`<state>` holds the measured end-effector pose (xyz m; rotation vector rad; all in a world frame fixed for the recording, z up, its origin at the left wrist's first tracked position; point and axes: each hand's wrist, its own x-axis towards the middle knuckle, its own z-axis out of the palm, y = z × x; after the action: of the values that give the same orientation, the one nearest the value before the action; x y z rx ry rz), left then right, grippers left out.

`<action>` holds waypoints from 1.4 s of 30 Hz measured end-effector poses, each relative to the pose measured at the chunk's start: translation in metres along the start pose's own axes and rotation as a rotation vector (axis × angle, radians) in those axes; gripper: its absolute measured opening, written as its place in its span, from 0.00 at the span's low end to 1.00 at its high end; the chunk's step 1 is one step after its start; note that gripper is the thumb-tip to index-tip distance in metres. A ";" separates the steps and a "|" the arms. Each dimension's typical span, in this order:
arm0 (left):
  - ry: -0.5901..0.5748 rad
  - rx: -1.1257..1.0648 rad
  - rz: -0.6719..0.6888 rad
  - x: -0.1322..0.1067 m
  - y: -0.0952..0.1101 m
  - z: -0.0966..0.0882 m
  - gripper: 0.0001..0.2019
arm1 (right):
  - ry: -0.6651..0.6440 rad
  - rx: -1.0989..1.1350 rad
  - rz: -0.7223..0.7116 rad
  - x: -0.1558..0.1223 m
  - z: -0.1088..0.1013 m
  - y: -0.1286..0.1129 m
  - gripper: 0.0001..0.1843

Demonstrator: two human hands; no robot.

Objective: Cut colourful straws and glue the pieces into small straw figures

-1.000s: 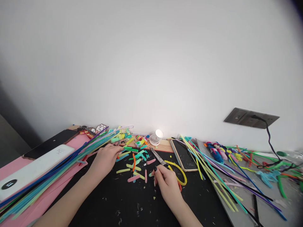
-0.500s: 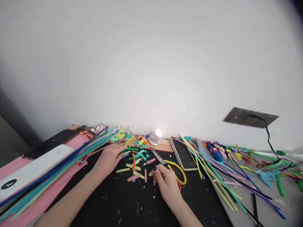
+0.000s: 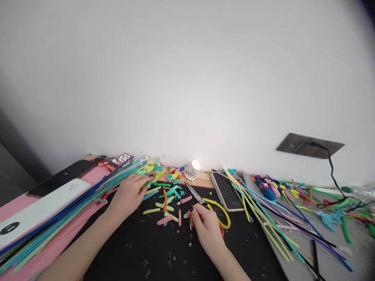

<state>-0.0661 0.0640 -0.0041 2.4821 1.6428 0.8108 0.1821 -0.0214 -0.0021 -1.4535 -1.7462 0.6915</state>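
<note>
My left hand (image 3: 128, 194) lies on the black mat (image 3: 152, 249) with its fingertips pinched on a green pipe-cleaner piece (image 3: 154, 183) at the edge of a heap of short cut pieces (image 3: 168, 203). My right hand (image 3: 205, 224) rests curled on the mat beside the scissors (image 3: 195, 194). Its fingers touch the scissor handle near a yellow pipe-cleaner loop (image 3: 220, 210). Whether it holds anything is hidden.
A long bundle of pipe cleaners (image 3: 67, 210) crosses pink paper (image 3: 17, 203) at left, beside a white power bank (image 3: 38, 207) and a dark phone (image 3: 63, 177). A phone (image 3: 227, 191), more pipe cleaners (image 3: 263, 210), small dolls (image 3: 269, 187) and a lit candle (image 3: 193, 168) lie right and behind.
My left hand shifted slightly back and left among the cut pieces. My right hand has stayed in place.
</note>
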 end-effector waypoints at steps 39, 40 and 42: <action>-0.266 -0.410 0.017 -0.007 0.031 0.000 0.07 | 0.011 -0.006 -0.004 0.000 -0.001 -0.004 0.18; -0.275 -0.443 -0.003 -0.007 0.033 -0.001 0.07 | 0.010 -0.004 -0.002 -0.001 -0.001 -0.003 0.17; -0.303 -0.511 -0.032 -0.007 0.038 -0.003 0.06 | 0.012 0.005 0.001 -0.001 0.000 -0.002 0.17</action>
<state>-0.0377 0.0410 0.0075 2.0902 1.1906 0.6978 0.1812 -0.0227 -0.0002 -1.4525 -1.7336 0.6857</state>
